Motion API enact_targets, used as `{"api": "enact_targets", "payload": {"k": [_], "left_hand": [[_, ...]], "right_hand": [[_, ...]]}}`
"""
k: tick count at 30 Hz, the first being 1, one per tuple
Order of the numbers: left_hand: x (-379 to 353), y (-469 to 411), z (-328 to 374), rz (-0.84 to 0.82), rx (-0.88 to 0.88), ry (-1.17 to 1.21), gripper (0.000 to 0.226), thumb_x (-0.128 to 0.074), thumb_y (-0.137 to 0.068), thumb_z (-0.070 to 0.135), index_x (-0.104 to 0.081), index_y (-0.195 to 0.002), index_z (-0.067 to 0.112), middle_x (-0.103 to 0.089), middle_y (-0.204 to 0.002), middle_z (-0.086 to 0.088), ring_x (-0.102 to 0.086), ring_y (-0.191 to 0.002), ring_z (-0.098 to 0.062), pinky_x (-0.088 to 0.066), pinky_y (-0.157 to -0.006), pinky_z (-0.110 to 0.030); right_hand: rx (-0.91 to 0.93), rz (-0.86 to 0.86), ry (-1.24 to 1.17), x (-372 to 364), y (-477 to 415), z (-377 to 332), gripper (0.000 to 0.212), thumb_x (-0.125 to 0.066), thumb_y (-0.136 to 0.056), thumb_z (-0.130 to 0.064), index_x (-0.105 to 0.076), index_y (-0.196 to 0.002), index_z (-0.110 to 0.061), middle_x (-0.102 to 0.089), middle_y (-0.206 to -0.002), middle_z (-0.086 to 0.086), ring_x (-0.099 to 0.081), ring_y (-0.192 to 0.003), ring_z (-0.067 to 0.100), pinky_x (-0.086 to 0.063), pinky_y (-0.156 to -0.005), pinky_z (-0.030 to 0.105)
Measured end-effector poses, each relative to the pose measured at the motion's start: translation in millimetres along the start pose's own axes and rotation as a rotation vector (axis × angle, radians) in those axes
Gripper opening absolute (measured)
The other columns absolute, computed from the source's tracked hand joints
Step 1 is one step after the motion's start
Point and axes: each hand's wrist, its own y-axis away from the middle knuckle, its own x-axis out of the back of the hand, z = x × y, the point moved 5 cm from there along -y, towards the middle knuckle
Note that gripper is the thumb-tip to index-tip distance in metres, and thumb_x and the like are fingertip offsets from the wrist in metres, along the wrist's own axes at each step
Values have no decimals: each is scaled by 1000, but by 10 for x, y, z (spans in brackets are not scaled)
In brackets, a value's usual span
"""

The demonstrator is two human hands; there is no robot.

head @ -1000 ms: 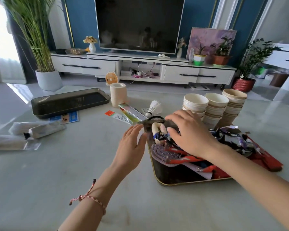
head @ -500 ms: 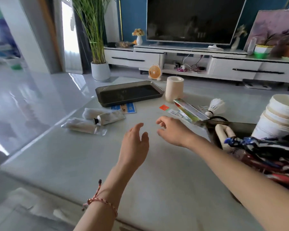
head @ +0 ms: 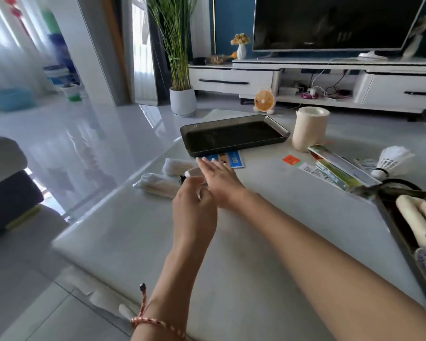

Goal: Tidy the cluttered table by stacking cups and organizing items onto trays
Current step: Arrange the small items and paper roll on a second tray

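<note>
While left hand and right hand hover, dark rectangular tray

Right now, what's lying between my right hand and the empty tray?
In the head view, a blue card lies flat between your right hand and the empty tray.

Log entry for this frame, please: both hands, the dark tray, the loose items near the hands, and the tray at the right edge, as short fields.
Left hand: fingers relaxed, holds nothing
Right hand: fingers extended over white tube; contact unclear
Dark tray: nothing in it
Loose beside hands: clear pack, blue card
Right-edge tray: partly in view, holds items
</note>
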Motion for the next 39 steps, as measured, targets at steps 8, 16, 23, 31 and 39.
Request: {"api": "enact_targets", "payload": {"k": [8,16,23,31,39], "left_hand": [[-12,-60,6,59,89,66,32,-46,-85,5,-62,-112,6,-64,-110,-7,-55,-100,-18,-37,-78,-22],[-725,306,438,-118,56,124,30,-44,-87,7,-59,-113,9,-62,-112,-9,-54,-95,-19,-37,-74,-24],[-1406,817,937,-307,25,218,33,-41,-88,7,-57,-117,10,-61,-115,-8,-54,-104,-22,-39,-79,-25],[-1622,990,952,-406,-49,119,36,-41,-87,5,-54,-121,9,-58,-122,-8,-52,-110,-23,-34,-76,-21],[-1477,868,860,-374,-59,80,38,-40,-87,4,-54,-121,9,-56,-124,-8,-50,-113,-24,-37,-82,-24]], "right_hand": [[26,112,167,134,86,39,31,-39,-97,-22,-53,-123,-14,-51,-123,11,-46,-115,28,-34,-94,38],[-170,214,99,1084,1166,812,14,-61,-84,-25,-62,-92,-13,-63,-92,10,-56,-83,25,-33,-62,25],[-582,364,210,2057,2147,1677,15,-65,-72,-13,-68,-87,-12,-65,-96,9,-56,-88,27,-43,-69,27],[-685,23,519,1874,2349,1862,14,-49,-78,4,-46,-72,-8,-45,-67,6,-41,-52,18,-28,-44,23],[-869,-475,224,1436,2358,2134,73,-18,-96,-57,-65,-104,-2,-61,-107,17,-58,-102,28,-39,-91,36]]}}
